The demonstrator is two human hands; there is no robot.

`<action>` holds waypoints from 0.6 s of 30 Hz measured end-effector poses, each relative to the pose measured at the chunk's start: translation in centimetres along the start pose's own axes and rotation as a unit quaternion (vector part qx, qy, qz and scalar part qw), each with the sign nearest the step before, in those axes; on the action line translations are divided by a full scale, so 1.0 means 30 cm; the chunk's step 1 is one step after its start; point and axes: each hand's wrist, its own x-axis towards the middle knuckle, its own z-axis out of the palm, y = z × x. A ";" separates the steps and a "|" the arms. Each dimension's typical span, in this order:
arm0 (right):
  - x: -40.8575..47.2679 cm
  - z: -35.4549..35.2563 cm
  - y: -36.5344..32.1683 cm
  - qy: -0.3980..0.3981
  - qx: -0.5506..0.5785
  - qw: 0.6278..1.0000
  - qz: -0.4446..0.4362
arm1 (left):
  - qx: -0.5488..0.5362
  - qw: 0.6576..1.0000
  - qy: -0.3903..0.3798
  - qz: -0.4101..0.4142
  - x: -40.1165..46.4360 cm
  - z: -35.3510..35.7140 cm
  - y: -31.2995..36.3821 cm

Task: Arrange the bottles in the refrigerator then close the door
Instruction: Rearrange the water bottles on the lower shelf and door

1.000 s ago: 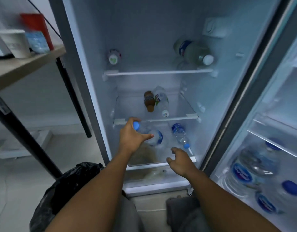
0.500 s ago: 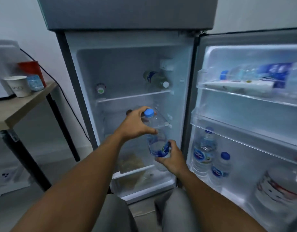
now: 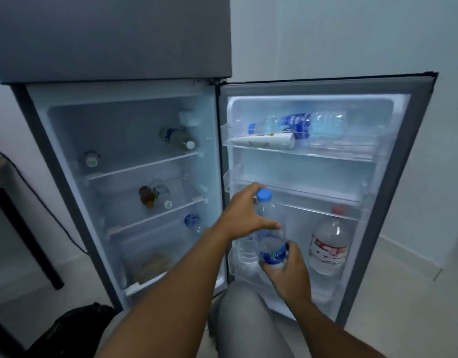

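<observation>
Bottle (image 3: 270,239) upright between left hand (image 3: 244,215) and right hand (image 3: 287,270) — before door (image 3: 393,202).

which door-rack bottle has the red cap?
The large clear bottle with the red-and-white label, upright at the right of the bottom door rack; the others there show blue caps or none.

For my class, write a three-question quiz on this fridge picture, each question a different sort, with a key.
1. True or false: the refrigerator door stands open.
2. How does each hand hold the blue-capped bottle?
3. The large red-capped bottle stands in: A) the door's bottom rack, B) the top inner shelf, C) the floor.

Key
1. True.
2. The left hand grips its upper part below the cap; the right hand grips its lower end.
3. A.
</observation>
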 end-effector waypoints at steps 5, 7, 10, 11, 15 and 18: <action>0.056 -0.027 0.084 0.082 0.019 0.995 0.052 | -0.078 0.997 0.024 -0.008 0.018 0.165 -0.039; 0.076 -0.019 0.117 0.080 0.028 0.993 0.078 | -0.093 0.995 0.025 -0.007 0.023 0.233 -0.069; 0.081 0.007 0.169 0.071 0.040 0.990 0.112 | -0.067 0.997 0.028 -0.017 0.034 0.309 -0.121; 0.077 0.018 0.186 0.074 0.044 0.989 0.120 | -0.061 0.998 0.028 -0.021 0.041 0.327 -0.141; 0.074 0.049 0.230 0.076 0.022 0.987 0.141 | -0.034 0.998 0.039 -0.039 0.080 0.359 -0.212; 0.083 0.060 0.244 0.058 -0.005 0.985 0.159 | -0.009 0.998 0.020 -0.063 0.121 0.374 -0.251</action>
